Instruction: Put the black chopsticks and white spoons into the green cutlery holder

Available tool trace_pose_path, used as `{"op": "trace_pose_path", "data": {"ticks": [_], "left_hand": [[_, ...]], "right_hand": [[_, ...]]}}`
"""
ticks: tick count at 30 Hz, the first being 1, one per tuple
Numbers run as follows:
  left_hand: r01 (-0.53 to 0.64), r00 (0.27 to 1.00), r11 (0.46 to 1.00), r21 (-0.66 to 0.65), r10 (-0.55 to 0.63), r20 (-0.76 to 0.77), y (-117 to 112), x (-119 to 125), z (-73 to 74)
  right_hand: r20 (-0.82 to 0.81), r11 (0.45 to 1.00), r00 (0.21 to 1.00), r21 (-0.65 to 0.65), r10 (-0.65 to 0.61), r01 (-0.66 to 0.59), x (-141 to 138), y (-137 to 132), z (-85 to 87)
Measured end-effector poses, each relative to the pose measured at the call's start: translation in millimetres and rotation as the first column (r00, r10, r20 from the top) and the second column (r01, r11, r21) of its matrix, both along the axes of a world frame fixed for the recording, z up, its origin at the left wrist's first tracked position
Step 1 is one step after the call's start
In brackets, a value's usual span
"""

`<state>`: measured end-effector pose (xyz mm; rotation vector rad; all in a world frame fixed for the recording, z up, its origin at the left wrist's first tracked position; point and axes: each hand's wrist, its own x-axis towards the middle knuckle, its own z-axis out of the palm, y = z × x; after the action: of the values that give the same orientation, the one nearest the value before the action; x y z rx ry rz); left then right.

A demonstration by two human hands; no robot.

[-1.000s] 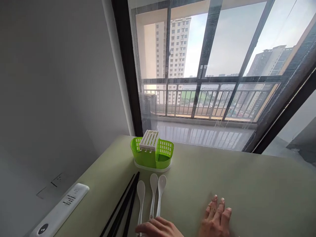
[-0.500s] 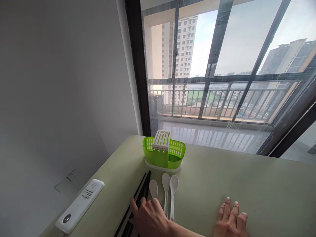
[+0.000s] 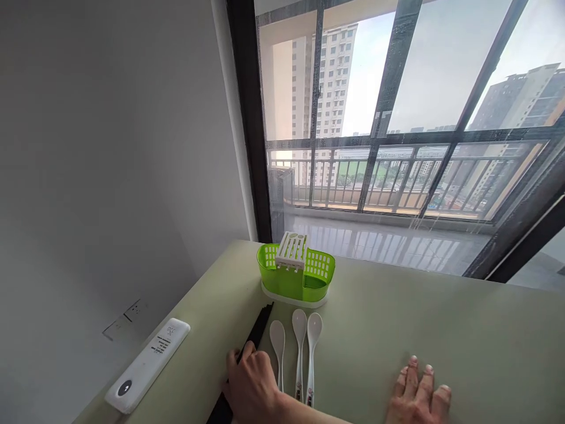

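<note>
Lower centre, our left hand (image 3: 253,386) curls over black chopsticks (image 3: 261,323) on the worktop (image 3: 441,330), grip unclear, and our right hand (image 3: 419,397) lies open and flat at lower right; the sticks look light, stiff and slippery, best pinched together mid-length.

black chopsticks (image 3: 258,327), white spoons (image 3: 299,335), green caddy (image 3: 291,281)

Nothing legible in frame. The white remote-like unit (image 3: 148,366) at the table's left edge has a few lines of dark print and a small symbol, too small to read. The white spoons (image 3: 299,347) carry small red-and-dark marks at the handle ends, also unreadable.
</note>
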<state>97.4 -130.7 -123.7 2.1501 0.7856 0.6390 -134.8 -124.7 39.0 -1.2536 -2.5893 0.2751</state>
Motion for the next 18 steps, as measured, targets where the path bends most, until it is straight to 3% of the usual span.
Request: {"op": "trace_pose_path", "data": {"ticks": [9, 18], "left_hand": [[-0.030, 0.999, 0.997, 0.074, 0.033, -0.036, -3.5, -1.4, 1.3], [0.034, 0.988, 0.972, 0.234, 0.003, -0.156, -8.6, -21.6, 40.8]], "right_hand": [[0.126, 0.994, 0.992, -0.109, 0.029, -0.015, -10.3, -12.1, 24.0], [0.185, 0.995, 0.982, -0.087, -0.024, 0.041, -17.4, -13.8, 24.7]]}}
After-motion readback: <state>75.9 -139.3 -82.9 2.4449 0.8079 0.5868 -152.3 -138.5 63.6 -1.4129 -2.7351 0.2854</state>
